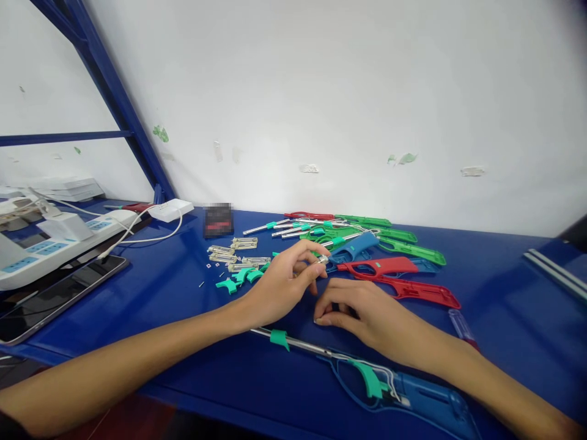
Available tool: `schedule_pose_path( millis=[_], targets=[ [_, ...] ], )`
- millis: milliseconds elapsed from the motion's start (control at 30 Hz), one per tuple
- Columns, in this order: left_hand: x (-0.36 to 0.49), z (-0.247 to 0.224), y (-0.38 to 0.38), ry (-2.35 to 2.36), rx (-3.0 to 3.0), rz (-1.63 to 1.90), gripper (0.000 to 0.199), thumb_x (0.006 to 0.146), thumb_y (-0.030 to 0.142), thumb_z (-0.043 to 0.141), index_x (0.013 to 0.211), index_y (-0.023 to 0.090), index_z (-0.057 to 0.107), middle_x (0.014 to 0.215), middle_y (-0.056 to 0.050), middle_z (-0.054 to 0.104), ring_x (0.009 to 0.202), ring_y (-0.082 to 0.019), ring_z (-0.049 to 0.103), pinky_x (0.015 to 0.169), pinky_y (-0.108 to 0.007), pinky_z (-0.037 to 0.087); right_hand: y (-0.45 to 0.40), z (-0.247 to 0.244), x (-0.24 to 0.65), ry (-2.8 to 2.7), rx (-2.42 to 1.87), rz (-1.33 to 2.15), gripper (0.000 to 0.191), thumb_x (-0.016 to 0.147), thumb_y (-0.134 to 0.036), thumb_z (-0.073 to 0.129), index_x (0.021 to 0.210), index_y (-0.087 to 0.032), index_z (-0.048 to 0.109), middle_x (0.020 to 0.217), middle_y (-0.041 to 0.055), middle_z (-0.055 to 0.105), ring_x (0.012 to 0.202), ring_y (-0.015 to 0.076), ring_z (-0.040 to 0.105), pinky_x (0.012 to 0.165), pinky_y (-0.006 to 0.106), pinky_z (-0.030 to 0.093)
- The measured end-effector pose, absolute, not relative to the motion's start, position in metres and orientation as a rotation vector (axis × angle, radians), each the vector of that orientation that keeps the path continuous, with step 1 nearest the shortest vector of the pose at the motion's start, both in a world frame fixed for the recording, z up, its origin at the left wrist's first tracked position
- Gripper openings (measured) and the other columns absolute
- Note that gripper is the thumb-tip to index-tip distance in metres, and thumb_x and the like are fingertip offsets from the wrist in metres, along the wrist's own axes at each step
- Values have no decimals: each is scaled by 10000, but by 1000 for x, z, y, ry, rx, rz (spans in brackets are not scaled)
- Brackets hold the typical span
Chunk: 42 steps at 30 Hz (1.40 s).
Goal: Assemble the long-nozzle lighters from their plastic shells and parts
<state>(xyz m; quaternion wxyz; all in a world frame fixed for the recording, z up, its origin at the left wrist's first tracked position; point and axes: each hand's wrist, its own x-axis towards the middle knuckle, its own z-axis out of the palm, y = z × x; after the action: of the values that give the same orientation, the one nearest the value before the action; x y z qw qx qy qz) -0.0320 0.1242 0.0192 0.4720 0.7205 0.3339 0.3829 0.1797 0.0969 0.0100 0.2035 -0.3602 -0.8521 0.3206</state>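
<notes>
My left hand pinches a small pale, shiny part between thumb and forefinger, above the middle of the table. Close beside it, my right hand has its fingers curled and the tips together near the tabletop. Whether anything tiny is between them is hidden. Nearest me lies an opened blue stick lighter, its metal tube pointing left, with a green trigger and white wires inside. Loose green triggers lie left of my left hand, by several pale clear-framed parts.
Red shell halves, green ones and metal tubes spread behind my hands. A screwdriver lies at right, near a metal rail. At left are a phone, a power strip and white cables.
</notes>
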Motion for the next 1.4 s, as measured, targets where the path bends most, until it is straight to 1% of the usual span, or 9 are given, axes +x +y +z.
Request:
schedule_pose_path(
  millis=[67, 267, 367, 533, 633, 733, 867, 1167, 1400],
  targets=[
    [-32, 19, 124, 817, 1763, 934, 262, 1041, 368, 597, 1216, 173, 600, 931, -20, 654, 670, -110, 642, 527, -207, 447, 99, 10, 184, -2339, -1054, 875, 93, 1044, -311, 671, 1002, -287, 750, 1023, -8, 756, 929, 181, 687, 804, 294, 476],
    [-31, 20, 124, 824, 1758, 923, 276, 1038, 370, 599, 1227, 170, 614, 906, -12, 644, 664, -114, 639, 527, -216, 440, 105, 11, 189, -2079, -1210, 914, 214, 1047, -434, 591, 951, -258, 667, 824, 5, 716, 687, 165, 647, 613, 291, 462],
    [-32, 19, 124, 824, 1755, 919, 267, 1040, 365, 599, 1228, 175, 610, 904, -10, 647, 665, -115, 643, 529, -215, 438, 108, 12, 187, -1912, -1205, 1041, 315, 1011, -552, 594, 931, -249, 626, 842, 33, 743, 704, 185, 709, 549, 282, 517],
    [-32, 18, 124, 819, 1754, 906, 259, 1040, 356, 604, 1227, 178, 614, 916, -9, 645, 665, -111, 649, 531, -213, 441, 116, 11, 190, -1701, -1174, 1125, 443, 819, -644, 809, 893, -225, 684, 817, 55, 770, 728, 200, 743, 592, 292, 569],
    [-31, 19, 123, 813, 1759, 889, 251, 1039, 351, 608, 1219, 178, 623, 918, -12, 652, 662, -109, 651, 529, -212, 445, 119, 11, 194, -1631, -1175, 1121, 492, 755, -643, 872, 975, -220, 747, 809, 57, 784, 763, 222, 757, 621, 309, 571],
    [-31, 21, 122, 807, 1764, 865, 249, 1035, 346, 619, 1223, 183, 633, 929, -19, 674, 661, -112, 659, 530, -213, 454, 120, 11, 197, -1595, -1182, 1114, 513, 765, -644, 869, 1037, -217, 790, 850, 75, 802, 796, 236, 761, 616, 315, 557],
    [-32, 21, 121, 814, 1763, 855, 266, 1015, 341, 659, 1235, 193, 628, 952, -28, 706, 686, -127, 693, 541, -215, 471, 120, 10, 198, -1591, -1188, 1112, 474, 784, -659, 853, 942, -215, 805, 793, 65, 778, 771, 227, 740, 581, 303, 525],
    [-31, 24, 120, 861, 1762, 891, 252, 972, 314, 729, 1186, 184, 696, 954, -37, 732, 764, -150, 719, 575, -220, 498, 121, 6, 201, -1643, -1211, 1125, 387, 960, -557, 753, 966, -170, 733, 758, -22, 683, 604, 108, 599, 533, 242, 476],
    [-31, 24, 121, 872, 1765, 915, 218, 984, 352, 726, 1110, 175, 725, 973, -52, 759, 754, -139, 700, 552, -211, 469, 120, 9, 199, -1622, -1197, 1088, 487, 870, -687, 772, 924, -204, 793, 670, -4, 631, 550, 118, 502, 470, 268, 369]
  ],
)
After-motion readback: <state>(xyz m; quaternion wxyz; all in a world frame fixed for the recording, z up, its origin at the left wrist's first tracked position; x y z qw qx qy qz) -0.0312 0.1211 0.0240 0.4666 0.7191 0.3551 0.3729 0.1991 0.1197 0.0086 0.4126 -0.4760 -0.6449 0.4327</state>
